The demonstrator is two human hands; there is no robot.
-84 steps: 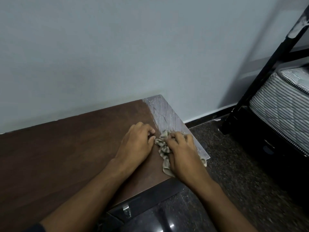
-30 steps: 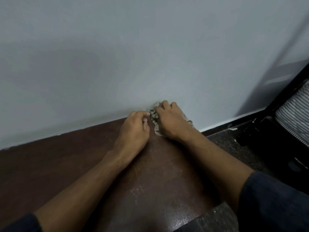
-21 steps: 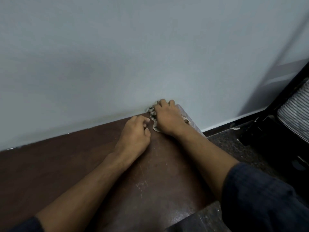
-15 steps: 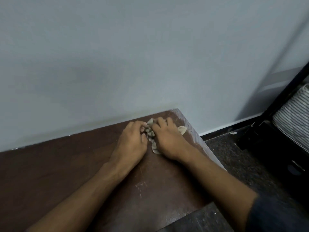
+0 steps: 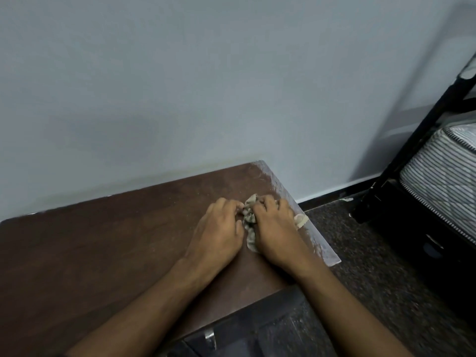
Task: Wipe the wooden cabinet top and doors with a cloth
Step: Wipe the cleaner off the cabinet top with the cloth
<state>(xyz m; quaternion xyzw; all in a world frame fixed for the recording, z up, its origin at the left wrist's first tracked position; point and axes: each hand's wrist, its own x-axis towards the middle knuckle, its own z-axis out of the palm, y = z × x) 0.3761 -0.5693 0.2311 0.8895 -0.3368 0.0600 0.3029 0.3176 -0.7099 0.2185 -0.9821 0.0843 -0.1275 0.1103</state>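
Note:
The dark brown wooden cabinet top [image 5: 98, 253] fills the lower left, its back edge against the wall. A crumpled pale cloth [image 5: 249, 217] lies near the top's right edge. My right hand [image 5: 275, 230] covers most of the cloth, fingers curled over it, pressing it to the wood. My left hand [image 5: 219, 233] rests beside it with curled fingertips touching the cloth's left side. A corner of the cloth [image 5: 300, 219] sticks out on the dusty grey strip [image 5: 319, 243] along the right edge. The cabinet doors are mostly hidden below.
A pale grey wall [image 5: 206, 86] rises right behind the cabinet. A black bed frame [image 5: 422, 140] with a striped mattress [image 5: 443, 179] stands at the right. Dark speckled floor [image 5: 365, 274] lies between the cabinet and the bed. A metal handle [image 5: 210, 334] shows on the cabinet front.
Both hands slid the cloth from the back corner by the wall toward me along the right edge. The dusty strip is narrower than 2.8 s ago.

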